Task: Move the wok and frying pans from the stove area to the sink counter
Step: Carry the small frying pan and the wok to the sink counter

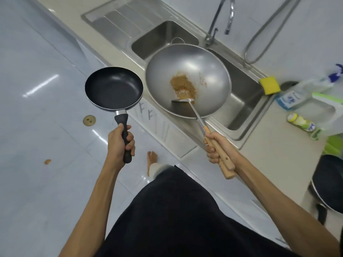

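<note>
Hands apart: left hand point(120, 143) clamped on small black non-stick frying pan point(114, 88), right hand point(218, 148) gripping wide grey steel wok point(187, 80) above sink point(246, 106). Keep both level; set down gently.

I see the sink point(246, 108) set into the desk point(274, 160), with its draining board point(115, 17) at the far left end and the tap point(222, 17) behind the basins. The wok point(200, 71) hangs over the sink's front edge, a spatula point(189, 106) and some food residue point(182, 86) lying in it. Left of the wok, out past the desk's front edge and over the floor point(37, 127), I see the small frying pan point(113, 89). Right of the sink, a sponge point(269, 85) sits on its rim, with a spray bottle point(304, 91) and a smaller bottle point(301, 123) lying on the desk beside it. Another pan point(328, 184) rests at the desk's near right edge.
</note>
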Tool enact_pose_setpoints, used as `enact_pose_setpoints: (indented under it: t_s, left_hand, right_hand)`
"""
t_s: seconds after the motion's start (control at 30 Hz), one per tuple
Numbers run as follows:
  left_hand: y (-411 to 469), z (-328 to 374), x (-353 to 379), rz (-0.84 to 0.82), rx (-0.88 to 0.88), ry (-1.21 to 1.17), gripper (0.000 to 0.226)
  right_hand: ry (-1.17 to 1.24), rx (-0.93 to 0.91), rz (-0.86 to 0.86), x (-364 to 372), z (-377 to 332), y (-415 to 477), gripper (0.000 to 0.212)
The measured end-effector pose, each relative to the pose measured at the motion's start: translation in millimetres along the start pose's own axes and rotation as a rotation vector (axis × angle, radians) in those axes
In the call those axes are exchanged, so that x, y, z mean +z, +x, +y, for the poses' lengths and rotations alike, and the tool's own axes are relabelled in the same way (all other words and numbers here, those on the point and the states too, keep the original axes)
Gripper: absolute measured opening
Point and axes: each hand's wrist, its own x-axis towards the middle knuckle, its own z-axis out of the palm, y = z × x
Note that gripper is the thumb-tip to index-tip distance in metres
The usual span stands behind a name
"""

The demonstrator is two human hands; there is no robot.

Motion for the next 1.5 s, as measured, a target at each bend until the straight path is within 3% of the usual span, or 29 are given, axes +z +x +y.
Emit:
enact_pose_setpoints:
  t_s: [0.2,0.6,1.1,1.5]
  left_hand:
    - [45,29,-21,-0.035,-0.028,0.011,0.030]
    - [240,210,-112,-0.032,-0.075,-0.023,0.028]
    - [461,414,-254,-0.317,-0.110,0.220,0.030]
    - [621,509,-214,-0.500,-0.174,0.300,0.029]
  right_hand:
    - [0.065,0.011,0.010,25,-27,36,0.027]
    - [0.173,0.034,0.055,215,-199,180,0.030]
    - [0.458,-0.113,0.214,449,-266,292,0.032]
    - [0.616,-0.179,0.338,514,-336,380,0.030]
